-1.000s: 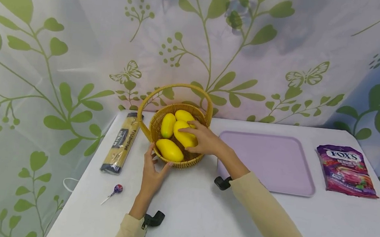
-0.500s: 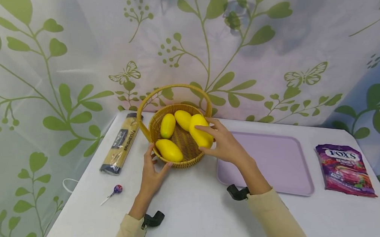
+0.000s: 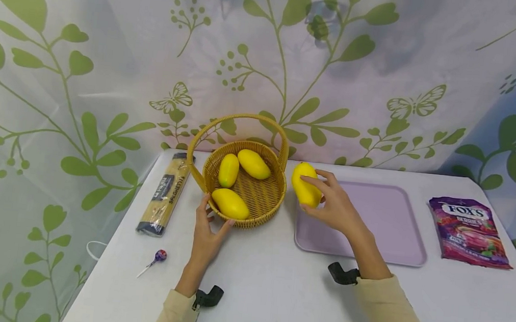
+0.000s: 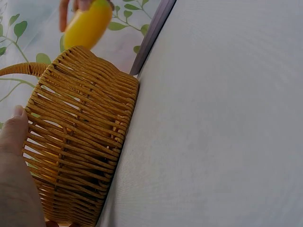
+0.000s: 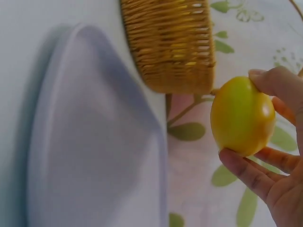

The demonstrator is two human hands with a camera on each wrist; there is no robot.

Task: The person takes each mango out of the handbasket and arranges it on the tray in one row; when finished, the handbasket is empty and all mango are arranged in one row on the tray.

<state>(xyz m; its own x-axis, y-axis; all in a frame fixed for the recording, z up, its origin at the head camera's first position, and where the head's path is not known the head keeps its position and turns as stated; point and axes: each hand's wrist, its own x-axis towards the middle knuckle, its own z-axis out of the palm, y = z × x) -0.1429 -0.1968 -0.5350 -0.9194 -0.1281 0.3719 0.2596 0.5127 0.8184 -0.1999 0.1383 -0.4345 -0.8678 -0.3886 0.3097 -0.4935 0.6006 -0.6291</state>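
Note:
My right hand (image 3: 337, 206) grips a yellow mango (image 3: 304, 184) between thumb and fingers, raised over the left edge of the lilac tray (image 3: 372, 222). In the right wrist view the mango (image 5: 241, 116) shows a greenish end. My left hand (image 3: 206, 241) holds the front left of the wicker basket (image 3: 277, 203), thumb and index finger at its rim; the left wrist view shows the thumb against the basket's woven side (image 4: 85, 127). Inside the basket lie one mango (image 3: 231, 204) at the front, a second mango (image 3: 228, 170) at the left and a third mango (image 3: 254, 164) at the back.
A pack of spaghetti (image 3: 165, 194) lies left of the basket, with a lollipop (image 3: 160, 256) nearer the front. At the right is a purple Fox's candy bag (image 3: 470, 231). The basket's tall handle (image 3: 243, 116) arches above it, before a leaf-patterned curtain (image 3: 338, 86).
My right hand has lifted a mango out of the basket and carried it right, to over the tray's left edge. One mango at the back has shifted slightly. My left hand stays at the basket.

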